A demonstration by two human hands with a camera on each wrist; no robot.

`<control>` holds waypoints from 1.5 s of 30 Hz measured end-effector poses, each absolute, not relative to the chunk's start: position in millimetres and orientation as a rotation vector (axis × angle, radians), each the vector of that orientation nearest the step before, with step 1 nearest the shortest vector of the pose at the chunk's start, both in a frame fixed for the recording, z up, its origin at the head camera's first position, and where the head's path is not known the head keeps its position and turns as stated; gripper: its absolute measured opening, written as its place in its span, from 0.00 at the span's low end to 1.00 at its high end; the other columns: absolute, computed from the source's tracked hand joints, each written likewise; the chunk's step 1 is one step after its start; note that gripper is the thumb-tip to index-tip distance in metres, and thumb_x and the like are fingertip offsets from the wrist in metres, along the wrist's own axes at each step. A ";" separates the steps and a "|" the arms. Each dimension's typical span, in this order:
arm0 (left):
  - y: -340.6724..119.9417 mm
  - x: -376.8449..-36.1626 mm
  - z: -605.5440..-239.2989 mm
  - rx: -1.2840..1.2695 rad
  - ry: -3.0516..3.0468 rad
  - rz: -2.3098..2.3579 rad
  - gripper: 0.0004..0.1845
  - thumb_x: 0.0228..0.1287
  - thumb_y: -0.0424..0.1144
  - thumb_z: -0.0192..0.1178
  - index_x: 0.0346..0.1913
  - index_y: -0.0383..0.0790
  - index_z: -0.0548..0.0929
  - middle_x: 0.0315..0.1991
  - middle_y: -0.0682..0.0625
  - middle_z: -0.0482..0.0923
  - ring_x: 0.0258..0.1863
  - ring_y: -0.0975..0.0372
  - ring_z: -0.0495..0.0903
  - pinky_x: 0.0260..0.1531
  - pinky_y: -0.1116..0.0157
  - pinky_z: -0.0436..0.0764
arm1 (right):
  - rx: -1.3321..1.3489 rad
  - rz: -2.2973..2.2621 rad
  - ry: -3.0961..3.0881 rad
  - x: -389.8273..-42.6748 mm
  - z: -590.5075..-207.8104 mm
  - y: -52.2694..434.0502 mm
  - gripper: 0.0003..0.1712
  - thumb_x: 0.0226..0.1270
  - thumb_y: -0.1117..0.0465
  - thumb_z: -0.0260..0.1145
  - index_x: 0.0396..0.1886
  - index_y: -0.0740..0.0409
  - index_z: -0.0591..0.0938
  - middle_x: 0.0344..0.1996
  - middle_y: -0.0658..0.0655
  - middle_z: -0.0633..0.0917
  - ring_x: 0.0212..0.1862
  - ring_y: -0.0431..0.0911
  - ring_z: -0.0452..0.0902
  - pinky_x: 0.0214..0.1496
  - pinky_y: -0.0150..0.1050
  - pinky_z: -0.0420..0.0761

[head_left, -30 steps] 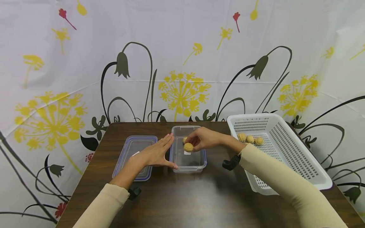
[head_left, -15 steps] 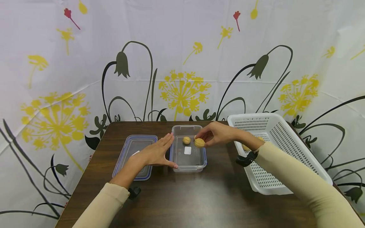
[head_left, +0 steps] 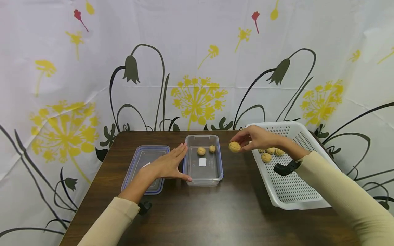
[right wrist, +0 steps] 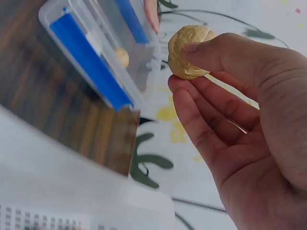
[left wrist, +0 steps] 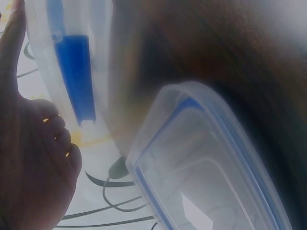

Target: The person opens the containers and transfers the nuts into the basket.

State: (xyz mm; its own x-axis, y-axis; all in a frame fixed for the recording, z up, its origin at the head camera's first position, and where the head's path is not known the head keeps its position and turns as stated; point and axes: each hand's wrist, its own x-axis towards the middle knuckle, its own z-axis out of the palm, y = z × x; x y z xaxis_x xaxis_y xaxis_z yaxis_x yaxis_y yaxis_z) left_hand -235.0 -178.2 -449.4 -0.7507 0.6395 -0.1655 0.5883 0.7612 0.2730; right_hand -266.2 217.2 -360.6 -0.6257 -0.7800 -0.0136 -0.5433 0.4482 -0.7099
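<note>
The right hand [head_left: 257,137] pinched a walnut [head_left: 234,147] at frame centre-right, just right of the clear container [head_left: 203,174]; left hand [head_left: 167,164] lay flat against it.

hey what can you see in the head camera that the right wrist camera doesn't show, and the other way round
Only the head view shows the left hand resting flat against the clear box, the lid beside it, two walnuts inside the box, and more in the white basket. Only the right wrist view shows, close up, the thumb and fingers pinching the shell. Both show the right hand holding a walnut, and the clear box.
</note>
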 end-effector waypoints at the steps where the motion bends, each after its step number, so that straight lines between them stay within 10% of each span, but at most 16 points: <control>1: -178.3 -235.1 -449.6 0.960 2.711 0.297 0.72 0.56 0.76 0.68 0.85 0.31 0.43 0.87 0.37 0.36 0.86 0.47 0.38 0.82 0.44 0.50 | -1.121 -0.981 2.375 -266.7 -359.7 222.6 0.23 0.64 0.72 0.76 0.60 0.68 0.86 0.51 0.60 0.90 0.50 0.50 0.89 0.55 0.41 0.88; 26: -178.8 -236.3 -447.0 0.933 2.699 0.313 0.72 0.56 0.77 0.67 0.86 0.33 0.43 0.87 0.39 0.35 0.86 0.47 0.38 0.82 0.43 0.50 | -0.722 -0.933 2.575 -273.2 -399.3 356.2 0.23 0.62 0.72 0.77 0.57 0.76 0.84 0.46 0.65 0.91 0.47 0.48 0.90 0.49 0.32 0.87; 45: -178.8 -235.3 -442.6 0.929 2.693 0.331 0.71 0.57 0.75 0.68 0.85 0.32 0.43 0.87 0.38 0.36 0.86 0.46 0.39 0.82 0.43 0.51 | -0.690 -0.731 2.589 -268.3 -431.4 371.0 0.22 0.57 0.69 0.80 0.50 0.73 0.88 0.39 0.59 0.92 0.41 0.48 0.90 0.43 0.33 0.88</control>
